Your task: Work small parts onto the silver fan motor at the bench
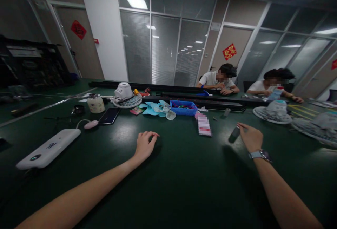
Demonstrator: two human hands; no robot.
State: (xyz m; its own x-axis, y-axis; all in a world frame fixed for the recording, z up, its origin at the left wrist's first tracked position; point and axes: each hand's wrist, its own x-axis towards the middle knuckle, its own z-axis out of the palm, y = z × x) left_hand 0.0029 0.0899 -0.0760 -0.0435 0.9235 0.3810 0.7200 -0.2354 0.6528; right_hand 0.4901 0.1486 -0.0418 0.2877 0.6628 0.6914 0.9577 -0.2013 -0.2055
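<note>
My left hand (144,145) rests on the dark green table (173,183), fingers curled down and apart, holding nothing. My right hand (251,137), with a watch on its wrist, grips the end of a small dark cylinder-shaped tool (234,134) that lies tilted on the table. Beyond the hands lie light blue fan blades (154,109), a blue tray (183,107) of small parts, and a white fan motor housing on a round grille (126,96).
A white power bank (48,149), a pink mouse-like object (91,124), a phone (108,115) and a jar (96,104) lie to the left. Fan grilles (273,113) sit at the right. Two other people sit at the table's far side behind a black rail (184,90).
</note>
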